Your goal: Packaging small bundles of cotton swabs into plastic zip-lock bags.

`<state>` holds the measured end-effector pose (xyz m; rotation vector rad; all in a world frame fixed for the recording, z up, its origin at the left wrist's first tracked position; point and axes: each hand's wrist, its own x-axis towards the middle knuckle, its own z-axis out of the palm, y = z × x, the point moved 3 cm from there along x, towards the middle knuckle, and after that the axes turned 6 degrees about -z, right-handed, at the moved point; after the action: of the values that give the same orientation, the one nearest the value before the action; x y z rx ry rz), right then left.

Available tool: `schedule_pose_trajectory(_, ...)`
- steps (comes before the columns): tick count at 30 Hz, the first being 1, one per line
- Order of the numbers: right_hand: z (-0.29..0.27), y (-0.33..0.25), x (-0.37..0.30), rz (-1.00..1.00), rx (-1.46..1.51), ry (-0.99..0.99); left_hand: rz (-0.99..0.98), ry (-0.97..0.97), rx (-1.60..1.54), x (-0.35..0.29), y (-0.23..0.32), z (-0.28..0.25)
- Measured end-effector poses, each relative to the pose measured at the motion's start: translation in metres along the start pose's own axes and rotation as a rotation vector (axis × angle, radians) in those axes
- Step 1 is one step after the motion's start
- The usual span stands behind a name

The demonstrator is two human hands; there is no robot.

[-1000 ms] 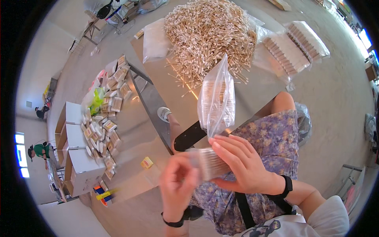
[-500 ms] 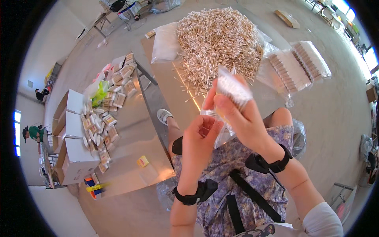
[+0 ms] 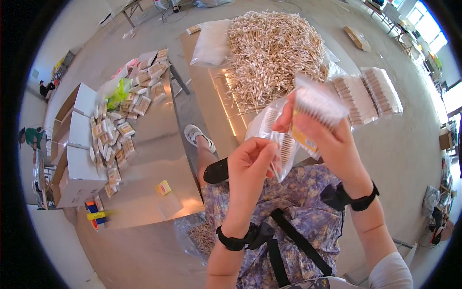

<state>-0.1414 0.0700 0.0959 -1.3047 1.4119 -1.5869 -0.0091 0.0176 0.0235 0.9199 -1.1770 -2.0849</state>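
Note:
My left hand (image 3: 250, 161) pinches the edge of a clear plastic bag (image 3: 265, 120). A row of cotton swabs (image 3: 287, 150) shows through the film beside its fingers. My right hand (image 3: 332, 139) is closed round a bundle of cotton swabs (image 3: 320, 103) in clear film, slightly blurred, with a yellow label piece (image 3: 303, 138) under it. Both hands are over my lap at the table's near edge, the right one higher. Just beyond them rises a big heap of loose cotton swabs (image 3: 276, 53).
Two rows of wrapped swab packs (image 3: 356, 98) lie right of the heap, a flat plastic bag (image 3: 211, 43) left of it. The left table (image 3: 154, 144) carries many swab packs (image 3: 118, 137), white cartons (image 3: 86, 161), a tape dispenser (image 3: 95, 214) and a small yellow label (image 3: 163, 187).
Both hands have moved apart, the right one rightward with its swab bundle. The bag between them is now more spread out, showing the swabs inside. The view has shifted slightly.

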Motion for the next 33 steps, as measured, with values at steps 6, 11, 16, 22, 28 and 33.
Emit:
schedule_pose_trajectory(6, 0.025, 0.014, -0.012, 0.061, 0.280, 0.313, 0.041, 0.049, -0.134, -0.010, -0.002, 0.011)
schedule_pose_trajectory(11, 0.022, 0.021, -0.028, 0.253, -0.383, 0.037, 0.202, 0.327, -0.060, -0.020, -0.004, 0.011)
schedule_pose_trajectory(16, -0.001, 0.017, -0.018, 0.293, -0.783, -0.316, 0.490, 0.409, 0.212, -0.031, -0.003, 0.028)
schedule_pose_trajectory(22, -0.005, 0.023, 0.003, 0.062, -1.341, -0.657, 0.430, 0.392, 0.195, -0.042, -0.012, 0.028)
schedule_pose_trajectory(28, 0.005, 0.021, 0.004, 0.295, -1.229, -0.647, 0.372, 0.287, 0.351, -0.046, -0.024, 0.031)
schedule_pose_trajectory(33, -0.008, 0.019, 0.010, 0.457, -0.917, -0.671, 0.468, 0.336, 0.293, -0.045, -0.023, 0.026)
